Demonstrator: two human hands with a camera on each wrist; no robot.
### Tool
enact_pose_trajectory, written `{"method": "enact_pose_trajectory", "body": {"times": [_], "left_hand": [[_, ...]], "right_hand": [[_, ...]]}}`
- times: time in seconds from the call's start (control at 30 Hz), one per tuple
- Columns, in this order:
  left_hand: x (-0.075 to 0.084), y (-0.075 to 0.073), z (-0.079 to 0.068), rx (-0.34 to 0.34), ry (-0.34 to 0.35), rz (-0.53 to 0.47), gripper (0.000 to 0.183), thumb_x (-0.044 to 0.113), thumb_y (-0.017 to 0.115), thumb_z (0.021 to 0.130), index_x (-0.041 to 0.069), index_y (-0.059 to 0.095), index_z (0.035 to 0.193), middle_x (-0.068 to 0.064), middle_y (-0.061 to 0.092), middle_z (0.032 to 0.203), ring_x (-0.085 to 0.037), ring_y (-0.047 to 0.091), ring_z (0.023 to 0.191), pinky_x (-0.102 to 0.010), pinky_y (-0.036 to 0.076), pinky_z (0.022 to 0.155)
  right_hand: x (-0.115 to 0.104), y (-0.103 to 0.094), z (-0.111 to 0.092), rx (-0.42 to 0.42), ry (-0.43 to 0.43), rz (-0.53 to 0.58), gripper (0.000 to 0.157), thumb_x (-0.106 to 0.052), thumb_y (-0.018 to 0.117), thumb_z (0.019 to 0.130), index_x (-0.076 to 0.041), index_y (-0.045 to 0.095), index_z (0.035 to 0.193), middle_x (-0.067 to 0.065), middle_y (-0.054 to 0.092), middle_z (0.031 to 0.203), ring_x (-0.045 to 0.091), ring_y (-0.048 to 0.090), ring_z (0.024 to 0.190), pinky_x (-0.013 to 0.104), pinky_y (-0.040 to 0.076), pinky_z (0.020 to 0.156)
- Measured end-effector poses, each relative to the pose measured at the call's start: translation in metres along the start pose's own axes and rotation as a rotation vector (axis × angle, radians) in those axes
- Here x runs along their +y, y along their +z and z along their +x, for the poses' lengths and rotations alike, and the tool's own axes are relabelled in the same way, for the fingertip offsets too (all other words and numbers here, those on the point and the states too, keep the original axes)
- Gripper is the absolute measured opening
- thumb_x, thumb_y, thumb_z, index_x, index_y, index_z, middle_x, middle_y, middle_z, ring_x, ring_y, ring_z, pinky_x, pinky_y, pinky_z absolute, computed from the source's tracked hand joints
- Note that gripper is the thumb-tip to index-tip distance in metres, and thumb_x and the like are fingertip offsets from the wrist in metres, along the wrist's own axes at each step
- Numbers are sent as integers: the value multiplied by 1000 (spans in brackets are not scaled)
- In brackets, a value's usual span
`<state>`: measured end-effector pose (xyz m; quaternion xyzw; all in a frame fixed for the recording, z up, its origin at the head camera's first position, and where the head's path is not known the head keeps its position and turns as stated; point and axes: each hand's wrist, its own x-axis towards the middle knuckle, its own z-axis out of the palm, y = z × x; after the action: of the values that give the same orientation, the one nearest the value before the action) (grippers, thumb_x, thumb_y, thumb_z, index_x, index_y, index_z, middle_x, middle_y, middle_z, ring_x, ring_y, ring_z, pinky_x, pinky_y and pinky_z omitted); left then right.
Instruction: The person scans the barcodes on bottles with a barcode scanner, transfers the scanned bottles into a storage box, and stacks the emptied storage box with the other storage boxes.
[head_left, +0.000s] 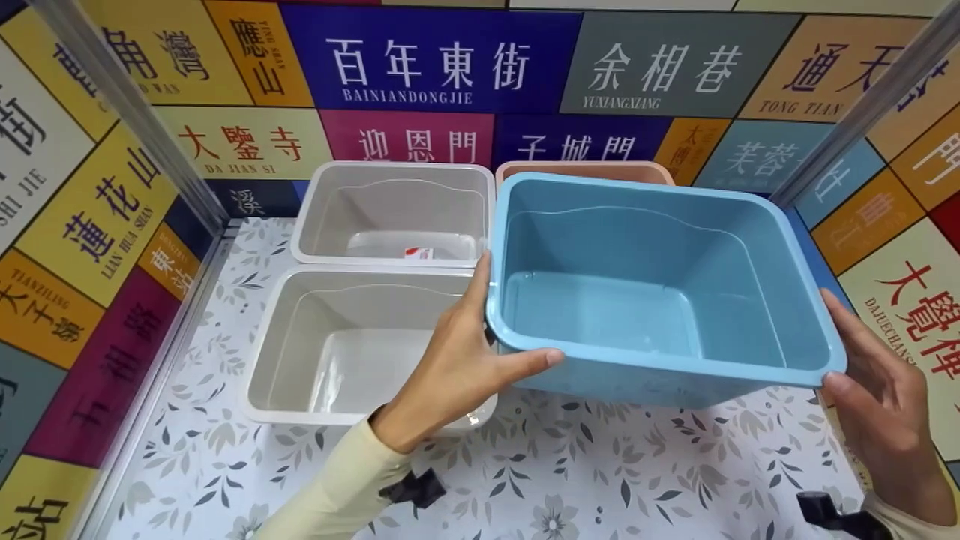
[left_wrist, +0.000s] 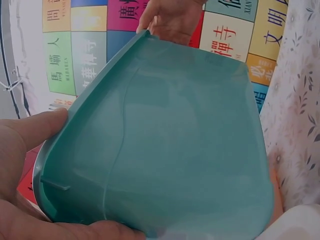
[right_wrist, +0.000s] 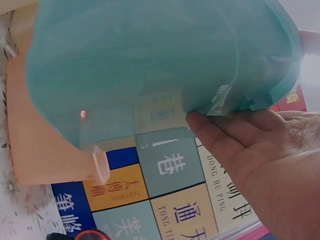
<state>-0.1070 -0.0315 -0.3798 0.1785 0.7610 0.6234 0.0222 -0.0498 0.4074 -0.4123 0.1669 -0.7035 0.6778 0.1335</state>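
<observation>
An open blue plastic storage bin point(head_left: 645, 379) hangs tilted above the table between both hands. My left hand point(head_left: 454, 364) grips its left front corner, thumb over the front rim and fingers along the left side. At the right front corner my right hand point(head_left: 885, 397) holds the rim, with the thumb near the front edge. The left wrist view shows the bin's outer wall point(left_wrist: 175, 130), with the right hand point(left_wrist: 172, 20) at its far end. In the right wrist view, the right fingers point(right_wrist: 215, 132) touch the bin beneath its rim. Nothing is visible inside it.
Two pale grey-white bins stand at left: a rear one point(head_left: 397, 199) with a red-and-white label, and a front one point(head_left: 375, 307). A peach bin point(head_left: 585, 171) is partly hidden behind the blue one. Sign-patterned panels point(head_left: 435, 60) enclose the floral tabletop point(head_left: 555, 480).
</observation>
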Motion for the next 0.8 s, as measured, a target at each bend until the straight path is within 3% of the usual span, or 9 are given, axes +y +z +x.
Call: {"method": "enact_pose_trajectory", "body": {"times": [0.2, 0.43, 0.53, 0.67, 0.8], "left_hand": [[12, -6, 1, 9, -24, 44, 139, 38, 102, 79, 16, 7, 179, -7, 46, 170, -14, 57, 142, -37, 44, 122], [21, -16, 0, 13, 8, -4, 133, 33, 102, 79, 19, 15, 179, -3, 54, 163, -16, 63, 135, -38, 53, 114], [21, -22, -1, 18, 32, -14, 132, 31, 103, 79, 19, 17, 178, -2, 54, 163, -16, 63, 135, -37, 54, 113], [19, -30, -2, 22, 58, -24, 128, 27, 103, 80, 19, 20, 178, -4, 55, 162, -19, 65, 134, -35, 56, 109], [17, -39, -3, 34, 63, -17, 125, 26, 102, 80, 19, 25, 177, -4, 56, 160, -20, 65, 133, -35, 58, 106]], "right_hand": [[-10, 2, 5, 22, 1, -23, 83, 16, 52, 91, 2, 34, 170, 24, 32, 177, 27, 47, 154, 22, 50, 110], [-21, 12, 10, 58, 54, -78, 83, 10, 57, 93, -5, 36, 171, 21, 30, 178, 29, 47, 155, 22, 50, 109], [-21, 15, 13, 31, 25, -50, 82, 13, 54, 92, -3, 36, 171, 21, 31, 178, 27, 46, 155, 23, 50, 109], [-17, 20, 18, -51, -87, 24, 82, 21, 48, 90, 8, 31, 168, 26, 33, 175, 26, 48, 154, 26, 51, 110], [-17, 29, 22, -80, -123, 50, 80, 23, 46, 89, 11, 30, 167, 26, 36, 174, 26, 50, 154, 28, 51, 110]]}}
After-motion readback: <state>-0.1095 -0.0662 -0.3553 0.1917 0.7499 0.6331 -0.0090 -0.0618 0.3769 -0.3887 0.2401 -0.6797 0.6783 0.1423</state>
